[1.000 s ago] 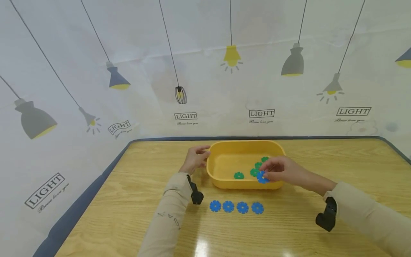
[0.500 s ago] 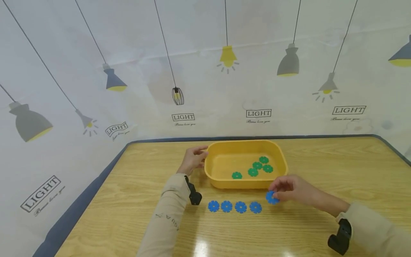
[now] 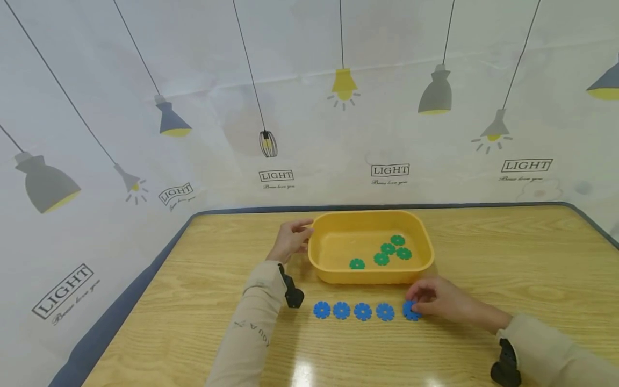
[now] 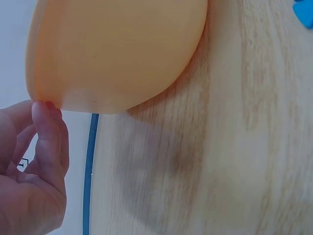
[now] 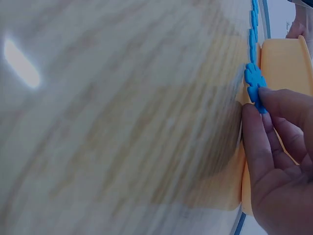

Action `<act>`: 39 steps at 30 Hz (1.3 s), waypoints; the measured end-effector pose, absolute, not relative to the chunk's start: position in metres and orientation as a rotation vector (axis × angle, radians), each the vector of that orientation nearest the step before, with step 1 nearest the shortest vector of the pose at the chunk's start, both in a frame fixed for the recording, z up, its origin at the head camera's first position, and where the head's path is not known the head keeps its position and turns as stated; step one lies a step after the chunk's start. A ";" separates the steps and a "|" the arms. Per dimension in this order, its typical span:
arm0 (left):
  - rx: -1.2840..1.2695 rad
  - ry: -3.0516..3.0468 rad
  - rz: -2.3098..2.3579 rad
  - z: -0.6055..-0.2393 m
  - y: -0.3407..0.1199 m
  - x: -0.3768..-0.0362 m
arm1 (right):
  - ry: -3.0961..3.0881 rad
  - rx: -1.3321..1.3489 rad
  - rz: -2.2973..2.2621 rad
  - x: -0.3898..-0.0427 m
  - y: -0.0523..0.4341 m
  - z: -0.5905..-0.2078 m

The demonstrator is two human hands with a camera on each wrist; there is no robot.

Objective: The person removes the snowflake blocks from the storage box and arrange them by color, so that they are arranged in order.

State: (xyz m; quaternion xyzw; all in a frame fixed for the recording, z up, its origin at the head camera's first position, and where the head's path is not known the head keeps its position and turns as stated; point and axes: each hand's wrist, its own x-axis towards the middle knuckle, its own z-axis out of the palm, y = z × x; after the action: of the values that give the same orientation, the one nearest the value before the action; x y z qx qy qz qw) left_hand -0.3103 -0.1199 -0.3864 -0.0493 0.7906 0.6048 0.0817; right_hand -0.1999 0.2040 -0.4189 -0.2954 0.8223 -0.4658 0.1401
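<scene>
1. R hand (image 3: pixel 442 302) low on the tabletop (image 3: pixel 508 258), just in front of the yellow tray's near-right corner. Fingertips curled round the fifth blue flower disc (image 3: pixel 411 310), pinching it flat against the wood; the wrist view shows fingers on its edge, disc down on the surface.
2. That disc sits at the right end of the row of four blue discs (image 3: pixel 352 310), in line w/ them and at about the same gap. Likely held by the rim so it can be nudged into line.
3. Row runs parallel to the tray's near wall, a little nearer the tabletop's front edge.
4. L hand (image 3: pixel 292 240) at the tray's far-left corner, fingers loosely curled, one fingertip touching the yellow tray (image 3: pixel 321 266) at the rim. No real grasp; prob. just steadying the tray.
5. Four green flower discs (image 3: pixel 387 251) left inside the tray, right half: three bunched, one apart toward the middle.
6. Black wrist cams on both beige sleeves.
</scene>
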 end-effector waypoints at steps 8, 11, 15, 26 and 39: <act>-0.158 2.377 1.806 -0.388 -0.119 -0.311 | 2.469 -0.868 -1.261 -0.200 0.200 -0.422; -0.166 2.377 1.808 -0.388 -0.119 -0.311 | 2.491 -0.880 -1.237 -0.200 0.199 -0.423; -0.170 2.376 1.808 -0.388 -0.119 -0.311 | 2.497 -0.874 -1.217 -0.200 0.198 -0.423; -0.168 2.390 1.805 -0.387 -0.119 -0.311 | 2.492 -0.852 -1.213 -0.200 0.196 -0.422; -0.175 2.389 1.800 -0.388 -0.119 -0.312 | 2.475 -0.861 -1.268 -0.191 0.201 -0.396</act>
State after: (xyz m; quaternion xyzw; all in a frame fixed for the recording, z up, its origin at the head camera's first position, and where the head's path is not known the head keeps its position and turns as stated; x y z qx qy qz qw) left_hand -0.3116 -0.1186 -0.3876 -0.0584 0.7952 0.5992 0.0723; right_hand -0.1913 0.2006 -0.3963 -0.2938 0.8446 -0.4325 0.1150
